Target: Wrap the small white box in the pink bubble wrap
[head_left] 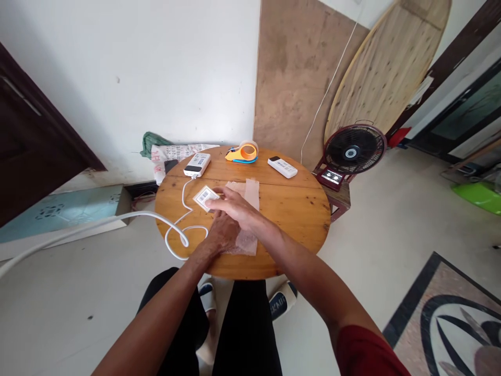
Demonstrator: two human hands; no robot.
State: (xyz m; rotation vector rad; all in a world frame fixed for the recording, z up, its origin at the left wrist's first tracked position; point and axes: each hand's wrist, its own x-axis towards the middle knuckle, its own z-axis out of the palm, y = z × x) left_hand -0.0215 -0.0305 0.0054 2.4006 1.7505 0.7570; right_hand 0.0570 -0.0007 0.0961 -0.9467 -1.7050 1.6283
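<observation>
My right hand (235, 205) crosses over my left and pinches a small flat white piece with a printed barcode (206, 197), thumb on top. I cannot make out whether it is a card or a thin box. Below it, my left hand (224, 234) rests on the left side of a sheet of bubble wrap (248, 243); its fingers are mostly covered by my right hand. A pale strip (252, 192) runs along the wrap's right side.
On the round wooden table (297, 219) stand a white power bank (198, 164) with a white cable (183, 196), an orange tape dispenser (243, 152) and a second white power bank (282, 167). A fan (351, 152) stands at the right, on a stool.
</observation>
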